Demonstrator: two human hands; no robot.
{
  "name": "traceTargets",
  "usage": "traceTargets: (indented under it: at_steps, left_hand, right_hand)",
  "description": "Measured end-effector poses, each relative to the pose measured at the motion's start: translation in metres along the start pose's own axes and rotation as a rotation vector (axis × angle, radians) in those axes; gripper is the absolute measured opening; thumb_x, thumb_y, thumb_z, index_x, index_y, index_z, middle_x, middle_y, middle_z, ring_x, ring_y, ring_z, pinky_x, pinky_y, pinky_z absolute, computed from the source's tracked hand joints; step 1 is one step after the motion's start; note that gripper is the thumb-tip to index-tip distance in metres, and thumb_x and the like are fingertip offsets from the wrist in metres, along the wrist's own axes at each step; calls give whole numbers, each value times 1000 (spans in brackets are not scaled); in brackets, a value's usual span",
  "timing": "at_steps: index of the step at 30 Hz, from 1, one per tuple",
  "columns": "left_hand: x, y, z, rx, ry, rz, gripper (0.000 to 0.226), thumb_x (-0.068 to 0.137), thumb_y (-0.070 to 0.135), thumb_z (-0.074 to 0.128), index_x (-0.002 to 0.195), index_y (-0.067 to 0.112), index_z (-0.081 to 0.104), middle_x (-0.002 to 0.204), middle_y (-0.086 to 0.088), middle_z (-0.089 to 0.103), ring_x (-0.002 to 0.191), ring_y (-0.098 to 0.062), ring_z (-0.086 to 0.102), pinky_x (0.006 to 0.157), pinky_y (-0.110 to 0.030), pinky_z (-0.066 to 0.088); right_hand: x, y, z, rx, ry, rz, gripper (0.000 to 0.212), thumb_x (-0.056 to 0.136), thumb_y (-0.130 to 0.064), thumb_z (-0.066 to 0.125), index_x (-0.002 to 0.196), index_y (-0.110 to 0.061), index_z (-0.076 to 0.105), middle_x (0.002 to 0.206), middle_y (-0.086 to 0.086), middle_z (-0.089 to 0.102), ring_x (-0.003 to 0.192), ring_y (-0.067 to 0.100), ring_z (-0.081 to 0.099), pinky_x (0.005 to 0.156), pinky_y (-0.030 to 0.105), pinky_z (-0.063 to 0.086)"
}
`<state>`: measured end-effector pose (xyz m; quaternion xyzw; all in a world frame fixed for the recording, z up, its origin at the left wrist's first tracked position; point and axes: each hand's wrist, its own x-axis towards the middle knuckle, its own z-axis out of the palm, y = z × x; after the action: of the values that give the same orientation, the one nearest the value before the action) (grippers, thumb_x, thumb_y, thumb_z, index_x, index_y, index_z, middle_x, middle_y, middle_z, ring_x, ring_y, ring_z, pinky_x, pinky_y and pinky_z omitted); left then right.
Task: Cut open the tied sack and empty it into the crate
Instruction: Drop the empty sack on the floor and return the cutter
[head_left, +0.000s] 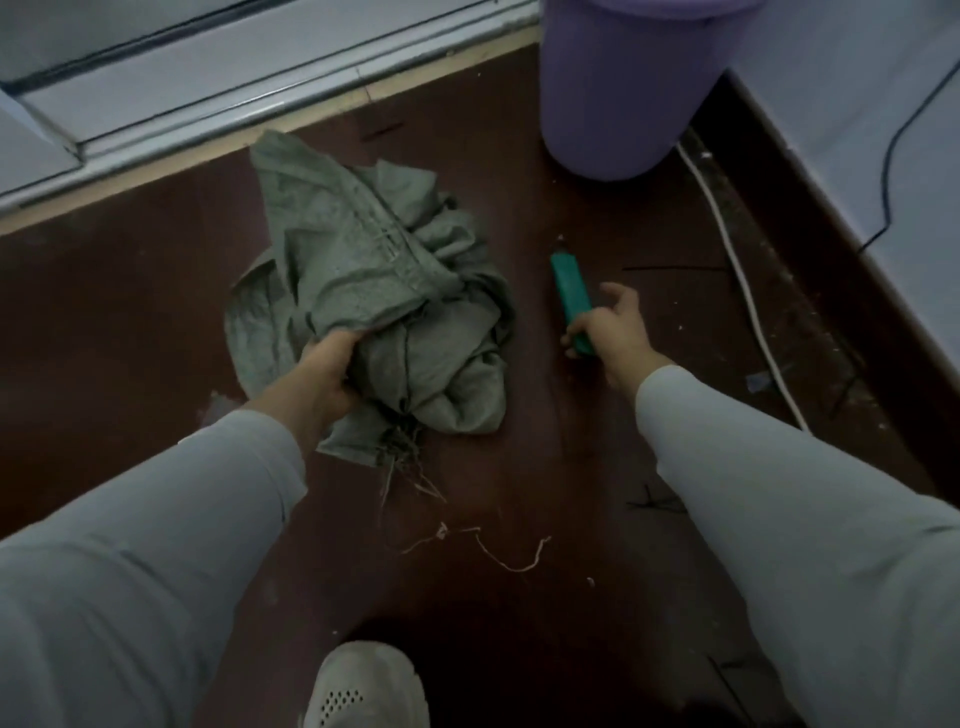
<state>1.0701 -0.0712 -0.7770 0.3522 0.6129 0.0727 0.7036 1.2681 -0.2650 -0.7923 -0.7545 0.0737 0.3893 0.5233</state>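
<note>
A crumpled grey-green woven sack (374, 291) lies on the dark brown floor at centre. My left hand (322, 374) grips its near left side, fingers tucked into a fold. A dark cord runs down the sack to a frayed, bunched end (400, 447) pointing toward me. To the right, a green utility knife (571, 301) rests on the floor, its tip pointing away from me. My right hand (613, 332) is on the knife's near end, thumb and lower fingers around the handle, the other fingers spread. No crate is in view.
A lavender plastic bin (623, 88) stands at the back right. A white cable (743, 291) runs along the right wall base. A loose piece of twine (493, 551) lies on the floor near me. My white shoe (363, 686) is at the bottom.
</note>
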Motion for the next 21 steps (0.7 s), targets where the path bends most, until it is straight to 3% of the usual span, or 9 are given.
traceTargets:
  at_steps: [2, 4, 8, 9, 11, 14, 17, 19, 21]
  left_hand:
    - [-1, -6, 19, 1, -30, 18, 110, 40, 43, 93, 137, 21, 47, 131, -5, 58, 112, -26, 60, 76, -39, 56]
    - [-9, -13, 50, 34, -82, 25, 123, 27, 47, 94, 137, 20, 46, 133, -5, 58, 111, -25, 61, 82, -40, 56]
    - [-47, -24, 122, 150, -196, 63, 85, 72, 28, 81, 142, 12, 36, 133, -3, 53, 113, -23, 56, 87, -37, 50]
    - [-51, -29, 138, 195, -215, 54, 87, 74, 26, 80, 145, 12, 30, 138, -5, 49, 120, -25, 53, 90, -39, 49]
    - [-64, -35, 165, 311, -269, 40, 98, 74, 32, 79, 149, 14, 18, 149, -7, 37, 131, -29, 45, 97, -43, 46]
    - [-77, -34, 197, 517, -361, 109, 109, 72, 51, 75, 151, 17, 8, 156, -4, 25, 140, -28, 32, 110, -42, 37]
    - [-55, -33, 218, 722, -349, 176, 150, 32, 81, 75, 152, 27, 2, 158, 0, 16, 143, -30, 26, 113, -47, 33]
    - [-33, -35, 228, 683, -309, 167, 166, 12, 74, 83, 149, 33, -1, 155, -4, 24, 135, -30, 39, 103, -50, 43]
    - [-74, -23, 226, 649, -350, 186, 161, 24, 59, 91, 149, 31, -7, 154, -3, 24, 130, -30, 45, 96, -50, 50]
  right_hand:
    - [-9, -10, -13, 98, 38, -24, 55, 80, 2, 57, 132, -11, 44, 97, 11, 58, 59, 18, 57, 46, 25, 47]
    - [-16, -17, -29, 106, 91, -85, 41, 81, -8, 65, 121, -7, 53, 77, 5, 58, 50, 13, 50, 39, 21, 43]
    - [-25, -24, -62, 114, 186, -191, 14, 84, -16, 61, 96, -12, 55, 67, 2, 52, 46, 12, 45, 35, 15, 35]
    - [-28, -26, -70, 138, 208, -215, 4, 86, -15, 57, 86, -14, 53, 64, 2, 49, 46, 13, 43, 36, 17, 35]
    - [-32, -29, -86, 148, 248, -243, 14, 88, -14, 51, 75, -19, 50, 61, 3, 47, 46, 15, 42, 40, 21, 36]
    - [-35, -27, -110, 79, 313, -251, 11, 90, -14, 48, 91, -12, 59, 67, 4, 54, 53, 15, 49, 48, 26, 43]
    - [-36, -26, -133, -27, 517, -333, 29, 93, -23, 50, 115, -5, 57, 92, 14, 66, 73, 25, 62, 67, 39, 56]
    - [-42, -34, -144, -74, 671, -416, 34, 95, -32, 46, 115, -5, 54, 91, 8, 65, 85, 28, 62, 76, 37, 53]
    - [-49, -49, -149, -62, 701, -520, 31, 96, -39, 40, 111, -14, 51, 79, -1, 58, 81, 28, 61, 73, 40, 53]
